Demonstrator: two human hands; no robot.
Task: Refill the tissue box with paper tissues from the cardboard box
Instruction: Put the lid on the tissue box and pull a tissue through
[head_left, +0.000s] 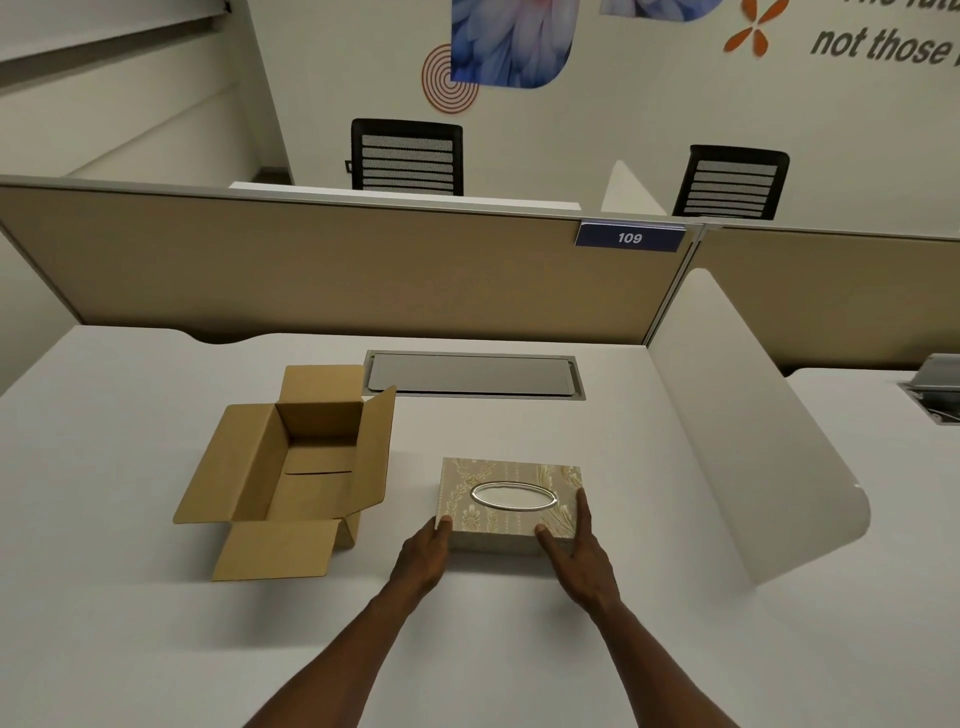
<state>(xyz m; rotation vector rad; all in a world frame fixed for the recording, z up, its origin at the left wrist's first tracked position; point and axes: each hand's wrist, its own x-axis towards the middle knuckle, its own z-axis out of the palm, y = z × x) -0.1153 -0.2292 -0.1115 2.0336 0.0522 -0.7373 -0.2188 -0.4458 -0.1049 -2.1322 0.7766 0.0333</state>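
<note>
We are looking down at a white desk (571, 649) with both our hands on the tissue box (511, 499), which is sitting near the middle of the desk, just to the right of the cardboard box (291, 467) and apart from it. Our left hand (423, 553) is pressing against the box's near left corner with the thumb at the lid edge, and our right hand (579, 556) is lying along the near right corner, thumb on top and fingers running up the right side; both are gripping the box lightly between them rather than closing into fists. We are judging the job to be near its end or at its very start: the cardboard box is standing open with all four flaps splayed and nothing visible inside it, only bare corrugated floor, while the tissue box lid is sitting closed. No tissue is poking through the oval opening (514, 497), and we cannot tell whether tissues are lying inside. The tissue box is looking rigid and rectangular, wrapped in a beige, floral-patterned covering with striped panels, its slot rimmed by a shiny metallic oval ring. The cardboard is plain brown, matte and creased at the folds. The desk surface is smooth and pale.
</note>
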